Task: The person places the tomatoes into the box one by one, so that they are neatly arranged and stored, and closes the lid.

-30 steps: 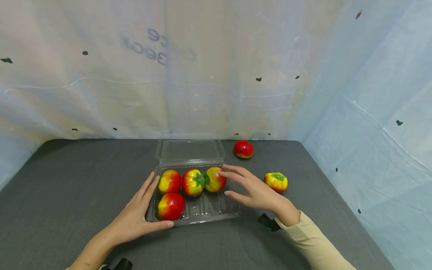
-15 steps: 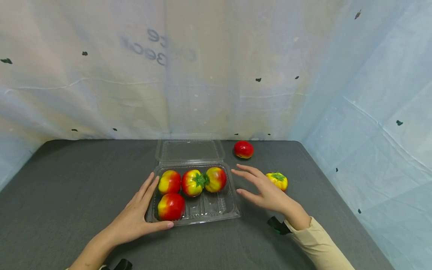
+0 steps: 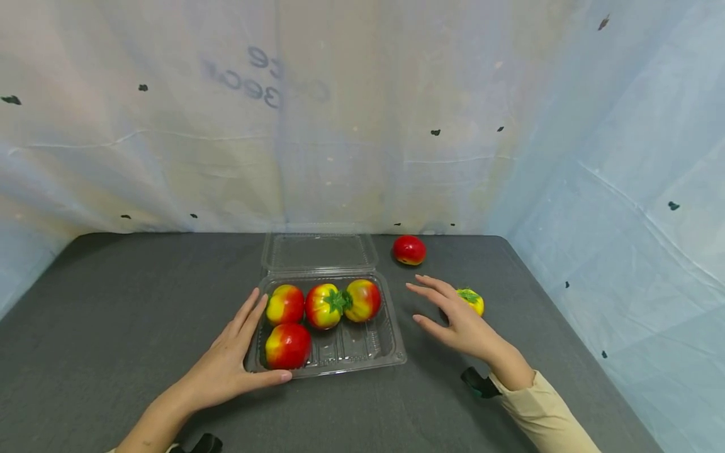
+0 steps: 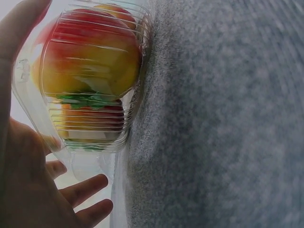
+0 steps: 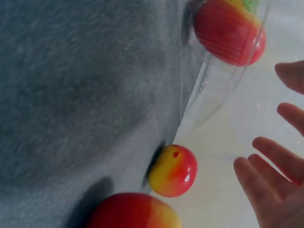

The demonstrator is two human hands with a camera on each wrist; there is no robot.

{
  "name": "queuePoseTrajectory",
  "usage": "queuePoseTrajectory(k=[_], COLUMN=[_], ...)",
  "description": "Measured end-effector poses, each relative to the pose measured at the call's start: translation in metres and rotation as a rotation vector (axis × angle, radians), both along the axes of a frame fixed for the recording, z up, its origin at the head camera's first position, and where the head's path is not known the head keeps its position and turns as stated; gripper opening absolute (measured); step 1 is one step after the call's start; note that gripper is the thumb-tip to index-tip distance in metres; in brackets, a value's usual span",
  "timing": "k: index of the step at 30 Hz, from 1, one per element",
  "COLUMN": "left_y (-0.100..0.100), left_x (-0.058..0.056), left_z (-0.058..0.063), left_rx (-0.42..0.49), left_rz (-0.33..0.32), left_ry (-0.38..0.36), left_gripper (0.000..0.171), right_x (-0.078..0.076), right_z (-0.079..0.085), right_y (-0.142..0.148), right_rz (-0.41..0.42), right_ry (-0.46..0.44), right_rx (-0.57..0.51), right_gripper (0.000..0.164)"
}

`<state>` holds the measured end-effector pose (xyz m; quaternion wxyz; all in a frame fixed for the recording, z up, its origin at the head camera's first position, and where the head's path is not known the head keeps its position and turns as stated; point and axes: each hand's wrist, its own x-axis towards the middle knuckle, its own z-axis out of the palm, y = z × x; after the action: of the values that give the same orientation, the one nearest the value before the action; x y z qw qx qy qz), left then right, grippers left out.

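A clear plastic clamshell box (image 3: 370,352) lies with its lid (image 3: 320,251) folded back. Several red and yellow fruits with green leafy tops sit in it: three in the back row, such as the middle fruit (image 3: 321,307), and a front left fruit (image 3: 287,346). My left hand (image 3: 221,365) rests at the box's left front corner, fingers straight along the left side and thumb at the front rim. To the right of the box, my right hand (image 3: 461,324) hovers with fingers spread, holding nothing. It partly hides a yellow-topped fruit (image 3: 472,302) in the head view.
Another red fruit (image 3: 409,250) lies on the grey table (image 3: 141,302) behind the right hand, near the back edge. Pale sheeting (image 3: 340,126) hangs behind the table and along its right side.
My right hand has drawn away from the back right fruit in the box and moved right, towards the fruit on the table. The left hand and box have stayed put.
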<state>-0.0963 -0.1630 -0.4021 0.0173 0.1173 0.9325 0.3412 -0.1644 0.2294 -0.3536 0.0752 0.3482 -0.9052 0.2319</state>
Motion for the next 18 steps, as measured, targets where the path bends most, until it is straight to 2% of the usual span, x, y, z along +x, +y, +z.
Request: queuePoseTrajectory(k=[18], left_y=[0.0], left_x=[0.0], left_z=[0.001], left_rx=[0.011], left_rz=[-0.01], left_ry=[0.007], left_gripper=[0.119], right_x=[-0.005], right_z=[-0.017], right_y=[0.031], right_rz=[-0.111], right_ry=[0.117], right_rx=[-0.055], right_gripper=[0.053])
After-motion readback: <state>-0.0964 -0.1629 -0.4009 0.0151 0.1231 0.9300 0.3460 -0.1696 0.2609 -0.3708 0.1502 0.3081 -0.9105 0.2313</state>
